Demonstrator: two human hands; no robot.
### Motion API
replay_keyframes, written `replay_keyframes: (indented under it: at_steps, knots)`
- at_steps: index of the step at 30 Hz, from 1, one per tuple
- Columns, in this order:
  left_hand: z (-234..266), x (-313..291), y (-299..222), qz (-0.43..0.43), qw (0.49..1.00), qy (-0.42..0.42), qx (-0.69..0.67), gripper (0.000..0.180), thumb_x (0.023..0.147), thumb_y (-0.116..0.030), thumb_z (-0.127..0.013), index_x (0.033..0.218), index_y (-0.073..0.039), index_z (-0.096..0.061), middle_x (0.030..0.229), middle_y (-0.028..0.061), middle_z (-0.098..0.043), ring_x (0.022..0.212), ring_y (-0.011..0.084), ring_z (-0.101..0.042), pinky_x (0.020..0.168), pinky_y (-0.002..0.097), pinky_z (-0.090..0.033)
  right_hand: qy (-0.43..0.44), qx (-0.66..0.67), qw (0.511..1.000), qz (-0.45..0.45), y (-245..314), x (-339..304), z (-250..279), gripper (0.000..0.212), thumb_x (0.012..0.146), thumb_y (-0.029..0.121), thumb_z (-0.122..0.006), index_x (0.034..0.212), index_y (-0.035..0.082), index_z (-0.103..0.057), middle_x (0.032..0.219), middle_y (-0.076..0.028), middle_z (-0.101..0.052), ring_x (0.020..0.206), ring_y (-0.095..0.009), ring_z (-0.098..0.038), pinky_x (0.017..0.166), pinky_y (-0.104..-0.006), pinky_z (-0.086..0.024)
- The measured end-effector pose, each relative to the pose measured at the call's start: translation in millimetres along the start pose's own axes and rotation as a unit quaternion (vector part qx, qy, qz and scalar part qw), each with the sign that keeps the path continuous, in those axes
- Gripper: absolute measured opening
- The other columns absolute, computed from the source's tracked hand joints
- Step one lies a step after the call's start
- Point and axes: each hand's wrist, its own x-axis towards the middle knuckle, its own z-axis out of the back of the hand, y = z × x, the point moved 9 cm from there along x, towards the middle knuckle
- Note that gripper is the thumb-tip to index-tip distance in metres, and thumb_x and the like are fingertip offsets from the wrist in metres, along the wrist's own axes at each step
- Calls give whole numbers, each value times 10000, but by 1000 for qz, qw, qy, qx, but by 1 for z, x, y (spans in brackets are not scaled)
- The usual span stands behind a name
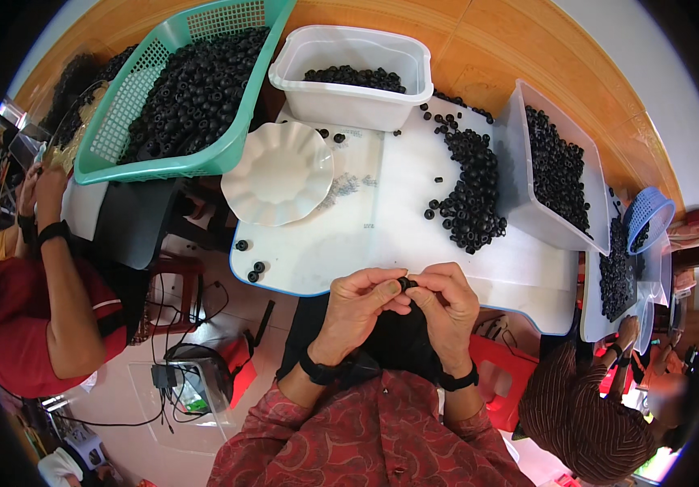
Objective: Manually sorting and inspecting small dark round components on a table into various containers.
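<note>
1. Pinching one black piece (404,284) between our left hand (363,304) and right hand (450,302), fingertips closed, we hold it at the bench (414,199), near side.
2. Loose pieces (471,203) lie right, a plate (278,174) left.

Bright, fairly even light washes the white, blue-edged plastic tabletop (414,211), nearly bleaching it in places; its exact direction is hard to tell. The white, scalloped shallow dish (278,172) carries only soft shading, while the matte black ring-shaped beads (471,191) merge into dark masses. The bare left hand (365,300) and bare right hand (447,304) look reasonably sharp. Fisheye distortion bends the orange wood-grain panel (414,18); the rim darkens to black, with glare patches at far left and lower right
</note>
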Motion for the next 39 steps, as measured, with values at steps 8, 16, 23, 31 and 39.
replay_keyframes:
  at_steps: [8, 16, 23, 31, 39]
  knots:
    - [-6, -3, -8, 1, 1000, 3, 22, 211, 963, -12, -563, 1152, 54, -628, 1000, 159, -687, 846, 201, -698, 767, 341, -621, 5, 24, 1000, 9, 2, 1, -1, 189, 791, -49, -736, 968, 17, -726, 927, -50, -621, 741, -94, -562, 614, -206, -433]
    - [-1, -1, 3, -9, 1000, 7, 20, 206, 960, -6, -569, 1153, 36, -628, 963, 143, -685, 785, 169, -677, 695, 312, -610, -10, 21, 1000, 7, -2, -2, 1, 186, 800, -50, -725, 977, 7, -720, 922, -52, -623, 745, -99, -569, 622, -212, -441]
    - [1, -3, -2, 2, 997, -18, 78, 188, 950, 4, -581, 1123, 42, -646, 939, 135, -690, 770, 175, -688, 712, 316, -610, 34, -36, 998, 35, 1, 2, -1, 199, 796, -41, -730, 985, 14, -705, 914, -66, -626, 752, -122, -590, 637, -229, -467]
    - [1, -7, -7, 11, 990, -51, 127, 233, 950, -37, -606, 1159, 62, -635, 991, 140, -694, 814, 161, -685, 727, 278, -604, 57, -101, 991, 62, 5, -1, -9, 170, 805, -19, -730, 967, 8, -686, 913, -85, -617, 744, -172, -632, 639, -281, -516]
    - [3, -6, -3, -12, 982, -66, 175, 272, 930, -61, -648, 1174, 59, -631, 961, 125, -697, 766, 151, -669, 674, 256, -573, 42, -121, 990, 58, 4, -9, -16, 129, 832, -12, -703, 956, 4, -673, 908, -90, -599, 720, -194, -637, 615, -294, -521]
